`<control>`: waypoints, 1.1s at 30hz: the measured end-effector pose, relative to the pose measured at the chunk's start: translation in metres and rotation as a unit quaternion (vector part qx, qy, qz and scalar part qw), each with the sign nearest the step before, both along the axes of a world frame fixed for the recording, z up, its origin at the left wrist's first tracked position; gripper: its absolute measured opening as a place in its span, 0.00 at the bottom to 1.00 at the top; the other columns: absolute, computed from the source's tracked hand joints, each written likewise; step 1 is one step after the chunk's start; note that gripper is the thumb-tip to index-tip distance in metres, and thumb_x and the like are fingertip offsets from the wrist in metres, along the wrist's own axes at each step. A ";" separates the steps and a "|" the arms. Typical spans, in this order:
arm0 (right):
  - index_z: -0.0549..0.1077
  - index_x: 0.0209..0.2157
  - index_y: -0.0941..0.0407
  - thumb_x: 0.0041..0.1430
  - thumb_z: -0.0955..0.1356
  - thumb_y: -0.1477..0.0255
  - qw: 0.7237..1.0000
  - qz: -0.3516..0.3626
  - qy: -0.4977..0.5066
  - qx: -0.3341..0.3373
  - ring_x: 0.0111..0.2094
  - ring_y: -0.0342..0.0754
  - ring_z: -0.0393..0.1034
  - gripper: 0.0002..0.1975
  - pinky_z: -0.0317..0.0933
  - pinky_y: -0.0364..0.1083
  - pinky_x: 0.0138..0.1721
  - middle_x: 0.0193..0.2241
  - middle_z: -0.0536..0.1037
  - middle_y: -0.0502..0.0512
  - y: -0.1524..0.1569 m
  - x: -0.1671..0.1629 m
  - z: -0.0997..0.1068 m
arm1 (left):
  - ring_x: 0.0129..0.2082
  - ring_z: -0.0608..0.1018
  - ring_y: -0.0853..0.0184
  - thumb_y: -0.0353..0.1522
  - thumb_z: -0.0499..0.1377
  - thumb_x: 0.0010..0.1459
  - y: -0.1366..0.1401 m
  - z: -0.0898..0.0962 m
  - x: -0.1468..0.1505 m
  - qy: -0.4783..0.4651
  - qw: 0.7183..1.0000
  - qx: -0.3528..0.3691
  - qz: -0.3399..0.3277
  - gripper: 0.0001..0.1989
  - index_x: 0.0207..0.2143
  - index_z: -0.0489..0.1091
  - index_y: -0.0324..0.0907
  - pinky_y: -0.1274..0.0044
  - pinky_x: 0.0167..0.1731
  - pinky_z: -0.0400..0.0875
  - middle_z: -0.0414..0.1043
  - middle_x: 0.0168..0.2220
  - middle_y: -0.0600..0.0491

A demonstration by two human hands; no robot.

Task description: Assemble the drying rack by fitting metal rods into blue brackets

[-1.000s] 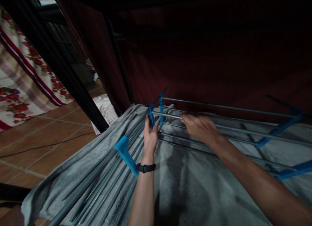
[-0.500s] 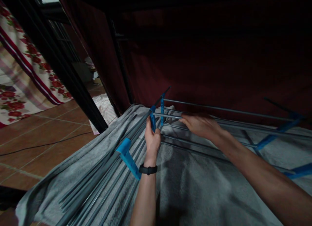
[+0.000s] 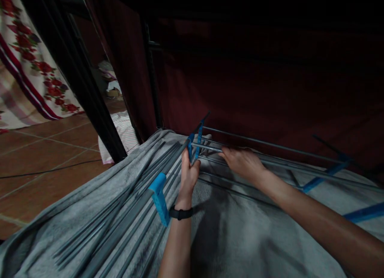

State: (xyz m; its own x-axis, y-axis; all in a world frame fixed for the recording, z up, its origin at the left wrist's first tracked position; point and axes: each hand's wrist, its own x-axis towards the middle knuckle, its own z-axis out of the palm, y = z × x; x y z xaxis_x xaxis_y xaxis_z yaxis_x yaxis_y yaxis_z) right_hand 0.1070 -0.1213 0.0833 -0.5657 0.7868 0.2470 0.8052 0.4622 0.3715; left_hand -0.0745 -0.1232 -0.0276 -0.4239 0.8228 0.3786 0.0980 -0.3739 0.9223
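Observation:
My left hand (image 3: pixel 189 175), with a dark wristband (image 3: pixel 181 213), is closed around a blue plastic bracket (image 3: pixel 190 147) on a grey pole. A thin metal rod (image 3: pixel 207 147) runs from that bracket into my right hand (image 3: pixel 241 161), whose fingers are wrapped round it. Just behind stands another blue bracket (image 3: pixel 199 140), with several rods leading off to the right. Nearer to me, a third blue bracket (image 3: pixel 160 198) sits on the thick grey pole (image 3: pixel 126 226), beside my left wrist. Whether the rod's tip is seated in the bracket I cannot tell.
Several loose grey rods (image 3: pixel 90 230) lie on the grey blanket (image 3: pixel 234 238) at left. More blue brackets (image 3: pixel 364 212) show at the right. A black bed post (image 3: pixel 90 106) rises at the left, and a dark red curtain (image 3: pixel 255 98) hangs behind. Beyond lies a tiled floor (image 3: pixel 45 158).
The camera view has shifted slightly. Both hands keep their hold on the bracket and rod, and the near blue bracket appears turned a little more upright.

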 end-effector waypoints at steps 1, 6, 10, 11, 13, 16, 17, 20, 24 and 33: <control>0.73 0.49 0.56 0.74 0.52 0.60 1.000 -0.001 -0.005 -0.003 0.36 0.54 0.78 0.24 0.62 0.45 0.34 0.36 0.82 0.63 0.001 -0.001 0.001 | 0.73 0.47 0.60 0.24 0.57 0.54 -0.001 0.002 0.000 -0.011 1.000 -0.001 -0.004 0.40 0.70 0.53 0.47 0.68 0.72 0.39 0.48 0.73 0.56; 0.73 0.50 0.54 0.74 0.52 0.59 0.999 -0.023 -0.010 -0.028 0.38 0.56 0.79 0.24 0.64 0.47 0.35 0.35 0.82 0.62 0.002 -0.004 0.009 | 0.72 0.52 0.61 0.21 0.53 0.52 -0.008 0.012 0.004 -0.033 0.999 0.016 -0.007 0.40 0.69 0.56 0.45 0.68 0.72 0.41 0.53 0.71 0.55; 0.72 0.50 0.53 0.74 0.51 0.59 0.995 -0.048 -0.013 -0.085 0.39 0.56 0.79 0.24 0.65 0.49 0.38 0.38 0.82 0.62 0.003 -0.008 0.014 | 0.71 0.55 0.60 0.19 0.53 0.50 -0.011 0.015 0.005 -0.012 0.999 0.030 0.006 0.41 0.68 0.57 0.45 0.66 0.72 0.43 0.55 0.70 0.54; 0.72 0.50 0.53 0.73 0.51 0.59 0.994 -0.052 -0.012 -0.099 0.40 0.56 0.79 0.24 0.65 0.49 0.39 0.39 0.82 0.62 0.004 -0.008 0.016 | 0.71 0.55 0.60 0.19 0.53 0.49 -0.010 0.014 0.005 -0.005 1.000 0.029 0.012 0.42 0.68 0.57 0.44 0.66 0.71 0.43 0.55 0.70 0.54; 0.73 0.50 0.52 0.73 0.51 0.58 0.991 -0.051 0.001 -0.124 0.42 0.56 0.78 0.25 0.65 0.49 0.40 0.40 0.82 0.61 0.005 -0.009 0.019 | 0.71 0.56 0.60 0.18 0.53 0.49 -0.009 0.013 0.005 0.006 0.999 0.026 0.021 0.42 0.68 0.58 0.44 0.66 0.71 0.43 0.56 0.70 0.53; 0.73 0.49 0.52 0.72 0.51 0.56 0.984 -0.046 0.035 -0.168 0.44 0.56 0.77 0.26 0.64 0.49 0.40 0.45 0.81 0.61 0.009 -0.007 0.024 | 0.71 0.55 0.60 0.18 0.52 0.48 -0.008 0.010 0.005 0.012 0.999 0.028 0.029 0.42 0.68 0.58 0.43 0.66 0.72 0.41 0.56 0.69 0.52; 0.73 0.48 0.52 0.72 0.51 0.56 0.981 -0.045 0.046 -0.183 0.44 0.56 0.77 0.26 0.64 0.49 0.40 0.45 0.80 0.60 0.010 -0.007 0.025 | 0.71 0.55 0.61 0.18 0.52 0.48 -0.008 0.009 0.005 0.014 0.999 0.030 0.031 0.42 0.68 0.58 0.43 0.67 0.72 0.41 0.56 0.69 0.52; 0.74 0.47 0.52 0.72 0.51 0.55 0.973 -0.031 0.071 -0.217 0.43 0.53 0.76 0.26 0.63 0.47 0.40 0.44 0.80 0.59 0.015 -0.005 0.025 | 0.71 0.55 0.60 0.18 0.52 0.48 -0.008 0.008 0.005 0.025 0.999 0.029 0.038 0.43 0.68 0.57 0.42 0.67 0.72 0.41 0.55 0.70 0.51; 0.74 0.46 0.52 0.72 0.52 0.56 0.969 -0.006 0.093 -0.229 0.43 0.52 0.76 0.25 0.63 0.45 0.39 0.44 0.80 0.58 0.019 -0.003 0.022 | 0.71 0.54 0.59 0.18 0.52 0.48 -0.008 0.007 0.005 0.020 0.999 0.029 0.039 0.43 0.69 0.56 0.41 0.67 0.72 0.41 0.54 0.70 0.50; 0.74 0.50 0.52 0.73 0.51 0.58 0.989 -0.010 0.034 -0.145 0.42 0.54 0.77 0.26 0.66 0.48 0.41 0.42 0.82 0.60 0.009 -0.008 0.021 | 0.73 0.48 0.58 0.24 0.56 0.57 -0.006 0.007 0.009 0.021 0.999 0.002 0.032 0.39 0.70 0.50 0.39 0.70 0.71 0.41 0.47 0.73 0.48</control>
